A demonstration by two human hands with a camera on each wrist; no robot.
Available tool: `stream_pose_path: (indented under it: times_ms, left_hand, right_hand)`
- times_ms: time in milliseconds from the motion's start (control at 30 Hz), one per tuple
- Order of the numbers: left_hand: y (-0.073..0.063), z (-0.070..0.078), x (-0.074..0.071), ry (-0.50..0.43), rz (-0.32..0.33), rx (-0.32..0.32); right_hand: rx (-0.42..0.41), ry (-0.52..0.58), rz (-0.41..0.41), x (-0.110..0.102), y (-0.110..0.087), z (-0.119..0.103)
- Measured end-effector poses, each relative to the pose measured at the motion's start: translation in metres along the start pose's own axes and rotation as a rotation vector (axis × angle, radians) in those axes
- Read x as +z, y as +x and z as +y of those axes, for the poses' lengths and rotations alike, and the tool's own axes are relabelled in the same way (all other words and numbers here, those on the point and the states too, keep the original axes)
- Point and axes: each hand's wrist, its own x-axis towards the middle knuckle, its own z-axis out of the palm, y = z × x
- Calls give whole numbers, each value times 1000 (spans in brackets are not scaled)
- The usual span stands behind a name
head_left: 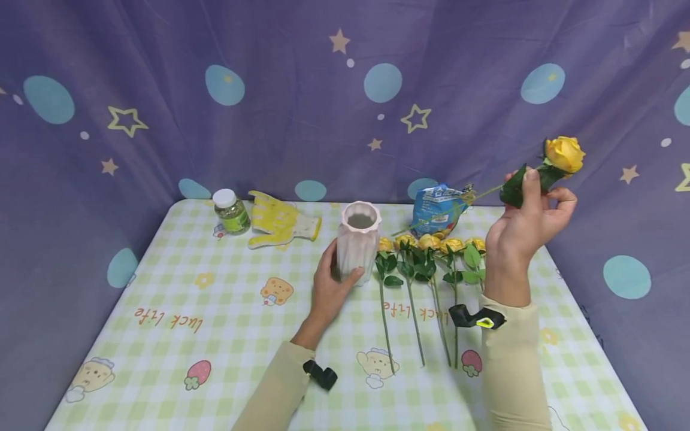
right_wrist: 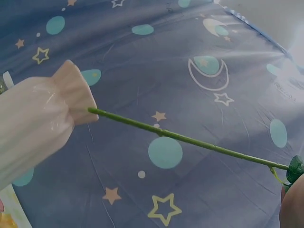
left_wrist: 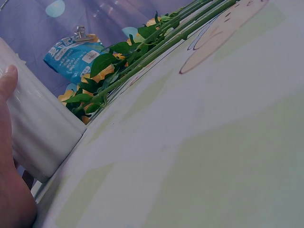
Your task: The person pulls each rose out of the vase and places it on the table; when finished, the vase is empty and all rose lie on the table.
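A pale pinkish-white fluted vase [head_left: 357,251] stands upright on the table, and my left hand [head_left: 330,288] grips its lower part, thumb in front. Up at the right, my right hand [head_left: 525,221] pinches a yellow rose [head_left: 564,154] by its leafy stem just below the bloom. The rose's stem slants down left, its cut end to the right of the vase. In the right wrist view the green stem [right_wrist: 190,140] ends by the vase's rim [right_wrist: 85,95]; whether they touch I cannot tell. Several more yellow roses [head_left: 429,242] lie side by side right of the vase.
Behind the roses stands a blue bag [head_left: 438,211] with a metal clip [left_wrist: 81,32] on top. At the back left are a white-lidded jar [head_left: 232,212] and a yellow-and-white glove [head_left: 277,221]. A checked cloth covers the table [head_left: 232,359]; a purple curtain [head_left: 302,131] hangs behind.
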Motion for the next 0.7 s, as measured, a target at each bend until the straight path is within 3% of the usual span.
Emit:
stream_pose_path:
  times_ms: [333,700]
  left_hand:
    - [0,-2,0,15,-7,4]
    - [0,-4,-1,22,-9,-9]
  right_hand:
    - [5,-35,-12,-13,7,-2]
    - [27,-197,-131,-44,16,-3]
